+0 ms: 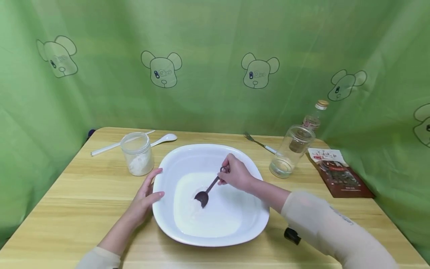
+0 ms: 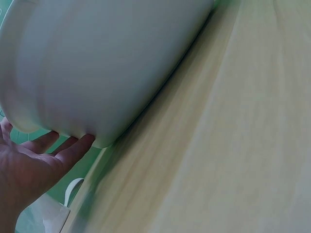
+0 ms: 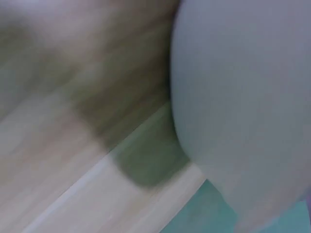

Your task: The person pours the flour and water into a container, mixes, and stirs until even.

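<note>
A large white basin (image 1: pixel 211 239) stands on the table, with white powder and what looks like liquid on its bottom. My right hand (image 1: pixel 236 173) reaches over the basin and pinches the handle end of a dark brown spoon (image 1: pixel 202 198), whose bowl tilts down into the white contents. At the basin's left side, my left hand (image 1: pixel 144 200) holds the rim, thumb over the edge. In the left wrist view, fingers of the left hand (image 2: pixel 41 158) touch the outer wall of the basin (image 2: pixel 107 63). The right wrist view shows the basin's side (image 3: pixel 243 97) but not the hand.
Left of the basin stands a jar of white powder (image 1: pixel 138 160), near a white spoon (image 1: pixel 164 139) and a white stick (image 1: pixel 105 149). On the right are a fork (image 1: pixel 258 142), a glass jar (image 1: pixel 285 158), a bottle (image 1: pixel 312 121) and a brown packet (image 1: pixel 339 175). Green curtains (image 1: pixel 208 30) surround the table.
</note>
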The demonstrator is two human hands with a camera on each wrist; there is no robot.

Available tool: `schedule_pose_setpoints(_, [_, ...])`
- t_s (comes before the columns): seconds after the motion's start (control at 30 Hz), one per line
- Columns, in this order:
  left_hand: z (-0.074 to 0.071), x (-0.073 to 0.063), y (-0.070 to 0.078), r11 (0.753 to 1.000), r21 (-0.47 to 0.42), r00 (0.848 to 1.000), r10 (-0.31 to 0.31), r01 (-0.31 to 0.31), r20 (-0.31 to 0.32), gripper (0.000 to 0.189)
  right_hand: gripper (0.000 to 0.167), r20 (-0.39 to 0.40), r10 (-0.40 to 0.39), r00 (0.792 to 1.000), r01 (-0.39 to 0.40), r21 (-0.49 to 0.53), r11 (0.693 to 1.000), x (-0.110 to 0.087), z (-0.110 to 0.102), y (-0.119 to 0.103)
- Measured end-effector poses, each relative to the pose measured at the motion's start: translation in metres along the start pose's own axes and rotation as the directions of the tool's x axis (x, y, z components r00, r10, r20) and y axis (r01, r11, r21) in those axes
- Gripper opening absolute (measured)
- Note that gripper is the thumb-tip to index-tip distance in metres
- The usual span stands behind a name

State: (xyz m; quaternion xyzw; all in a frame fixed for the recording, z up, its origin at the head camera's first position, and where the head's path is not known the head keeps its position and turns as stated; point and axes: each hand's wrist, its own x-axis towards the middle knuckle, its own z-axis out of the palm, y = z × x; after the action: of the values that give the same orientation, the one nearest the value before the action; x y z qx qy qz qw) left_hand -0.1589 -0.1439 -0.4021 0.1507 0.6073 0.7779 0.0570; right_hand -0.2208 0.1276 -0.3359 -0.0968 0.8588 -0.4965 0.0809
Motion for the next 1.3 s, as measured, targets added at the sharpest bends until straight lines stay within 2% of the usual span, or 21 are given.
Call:
schedule_pose_setpoints(0.1, [0.0, 0.0, 0.0, 1.0, 0.001, 1.0, -0.002, 0.002, 0.0, 0.062, 0.023, 0.001, 0.02, 1.0, -0.02, -0.058, 0.998, -0.009, -0.011, 0.003])
schedule_pose_setpoints(0.2, [0.0, 0.0, 0.0, 1.0, 0.001, 1.0, 0.0, 0.0, 0.0, 0.062, 0.023, -0.053, 0.013, 0.999, -0.02, -0.134, 0.991, -0.008, -0.029, 0.005])
schedule_pose_setpoints(0.3, [0.0, 0.0, 0.0, 1.0, 0.003, 1.0, 0.001, -0.001, -0.005, 0.062, 0.022, -0.112, -0.008, 0.994, -0.013, -0.187, 0.982, 0.002, -0.041, 0.007])
schedule_pose_setpoints(0.4, [-0.001, 0.0, 0.0, 1.0, 0.002, 1.0, 0.001, -0.001, -0.008, 0.063, 0.02, -0.131, -0.005, 0.991, -0.019, -0.184, 0.983, 0.016, -0.039, 0.006])
schedule_pose_setpoints(0.5, [-0.001, 0.001, -0.002, 1.0, -0.001, 1.0, -0.005, 0.005, -0.006, 0.063, 0.022, -0.084, 0.003, 0.996, -0.015, -0.136, 0.991, 0.027, -0.024, 0.001])
schedule_pose_setpoints(0.57, [0.0, 0.001, -0.003, 1.0, -0.004, 1.0, -0.009, 0.009, -0.004, 0.063, 0.023, -0.041, -0.007, 0.999, 0.003, -0.11, 0.994, 0.027, -0.012, -0.004])
schedule_pose_setpoints(0.73, [0.001, 0.001, -0.001, 1.0, -0.001, 1.0, -0.012, 0.012, -0.014, 0.063, 0.02, 0.073, -0.02, 0.997, 0.025, -0.059, 0.998, 0.0, 0.01, -0.013])
schedule_pose_setpoints(0.83, [0.0, 0.001, 0.001, 1.0, 0.005, 1.0, -0.007, 0.007, -0.018, 0.063, 0.019, 0.134, -0.027, 0.991, 0.034, -0.05, 0.998, -0.019, 0.005, -0.01])
schedule_pose_setpoints(0.93, [-0.002, 0.001, 0.001, 1.0, 0.004, 1.0, 0.0, 0.0, -0.006, 0.063, 0.02, 0.154, 0.006, 0.988, 0.005, -0.07, 0.998, -0.026, -0.013, -0.004])
schedule_pose_setpoints(1.03, [-0.002, 0.0, 0.0, 1.0, 0.005, 1.0, -0.003, 0.003, 0.002, 0.062, 0.021, 0.096, 0.056, 0.994, -0.043, -0.134, 0.99, -0.022, -0.035, -0.001])
schedule_pose_setpoints(1.13, [-0.002, 0.001, 0.0, 1.0, 0.004, 1.0, -0.004, 0.004, -0.001, 0.062, 0.022, 0.006, 0.045, 0.999, -0.042, -0.23, 0.972, -0.008, -0.05, 0.0])
schedule_pose_setpoints(1.3, [-0.001, 0.001, 0.0, 1.0, -0.001, 1.0, -0.002, 0.002, -0.001, 0.063, 0.022, -0.078, -0.037, 0.996, 0.012, -0.301, 0.954, 0.021, -0.046, -0.002])
